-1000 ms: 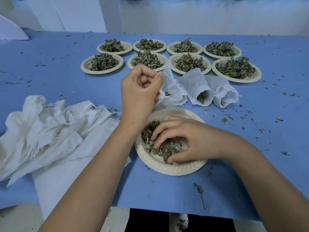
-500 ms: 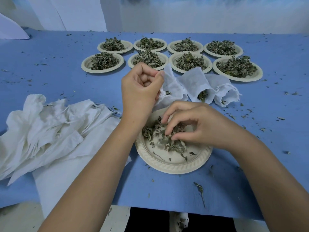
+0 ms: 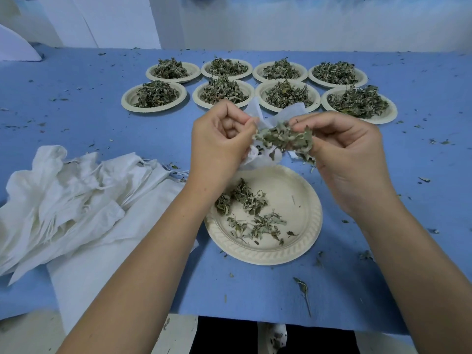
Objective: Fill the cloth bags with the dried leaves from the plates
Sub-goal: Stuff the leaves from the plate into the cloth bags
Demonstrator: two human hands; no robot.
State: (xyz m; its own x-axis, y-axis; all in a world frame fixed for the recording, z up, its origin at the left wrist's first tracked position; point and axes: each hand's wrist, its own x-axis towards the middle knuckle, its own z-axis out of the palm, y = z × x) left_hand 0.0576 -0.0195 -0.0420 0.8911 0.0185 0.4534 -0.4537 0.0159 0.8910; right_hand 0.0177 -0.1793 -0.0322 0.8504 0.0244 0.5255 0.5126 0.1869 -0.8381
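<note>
Leaf clump is up off the near plate, between both hands. Long axis runs left-right: left end at the bag mouth, right end drooping a bit.
R grip: fingers + thumb curled, pinching the clump.
L grip: fingers curled, pinching the bag edge. Bag hangs just far of the near plate.
Few loose leaves left on that plate.
Far: 8 full plates in 2 rows, hands partly block the view to them.
Left: bag pile on the counter, crumbs all over.
Vs 0.5 s ago: R grip was down on the plate gathering, now lifted w/ clump to the bag. L grip approx same spot.
</note>
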